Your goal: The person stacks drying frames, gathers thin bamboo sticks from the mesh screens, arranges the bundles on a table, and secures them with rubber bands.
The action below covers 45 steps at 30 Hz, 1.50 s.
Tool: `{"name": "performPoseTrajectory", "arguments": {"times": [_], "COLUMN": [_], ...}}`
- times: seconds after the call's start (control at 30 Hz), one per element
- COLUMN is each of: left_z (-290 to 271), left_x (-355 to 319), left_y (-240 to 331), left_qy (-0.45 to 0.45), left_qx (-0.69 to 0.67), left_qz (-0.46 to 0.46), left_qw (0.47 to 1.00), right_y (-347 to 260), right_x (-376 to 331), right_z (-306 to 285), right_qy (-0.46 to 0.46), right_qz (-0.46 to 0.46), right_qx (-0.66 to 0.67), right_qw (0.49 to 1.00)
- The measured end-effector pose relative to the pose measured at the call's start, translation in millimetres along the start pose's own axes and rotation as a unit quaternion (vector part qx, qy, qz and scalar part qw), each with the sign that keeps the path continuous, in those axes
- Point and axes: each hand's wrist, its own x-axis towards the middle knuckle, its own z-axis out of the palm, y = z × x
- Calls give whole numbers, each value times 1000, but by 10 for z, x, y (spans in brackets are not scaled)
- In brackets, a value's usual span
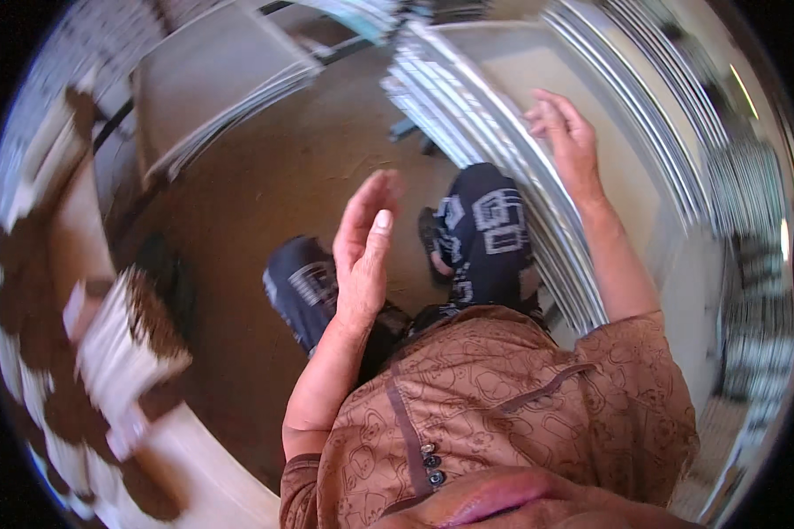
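Note:
My left hand (363, 242) hangs in the air above the brown floor, in front of my body. Its fingers are stretched out and the thumb stands apart, with nothing in the palm. Further right, my right hand (566, 141) is over a stack of flat metal-rimmed frames (503, 115). The fingers of that hand are slightly bent and apart, and no object shows in them. Whether its fingertips touch the top frame is hard to tell. The fingertips of both hands are a little blurred.
More metal-rimmed frames (644, 115) stand stacked at the right. Another flat framed panel (220, 79) lies at the back left. Along the left, a pale bench (212, 458) carries bundles of thin pale strips with brown ends (132, 348). My knees are apart below my hands.

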Motion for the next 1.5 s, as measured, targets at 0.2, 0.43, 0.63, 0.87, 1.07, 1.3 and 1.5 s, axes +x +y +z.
{"name": "performPoseTrajectory", "arguments": {"times": [0.2,0.43,0.63,0.87,1.07,1.3,1.5], "left_z": [1391,2334,2715,2546,2345,2210,2056], "left_x": [345,491,488,454,281,238,148], "left_y": [-644,-1561,-1614,-1512,-1233,-1016,-978], "left_qy": [-229,-207,-193,-172,-215,-245,-260], "left_qx": [-207,-194,-205,-236,-271,-302,-281], "left_qz": [-303,-468,-488,-454,-446,-422,-419], "left_qw": [902,837,826,842,826,819,823], "right_y": [989,1924,1909,1235,1097,569,739], "right_x": [-1572,-3586,-3625,-3051,-3587,-3411,-3758], "right_z": [-3164,-4345,-4255,-3629,-3741,-3421,-3586], "right_qy": [327,321,473,438,496,515,485], "right_qz": [217,557,505,454,447,422,360], "right_qx": [-345,-492,-118,-26,-22,-18,51], "right_qw": [853,586,712,776,744,746,795]}}
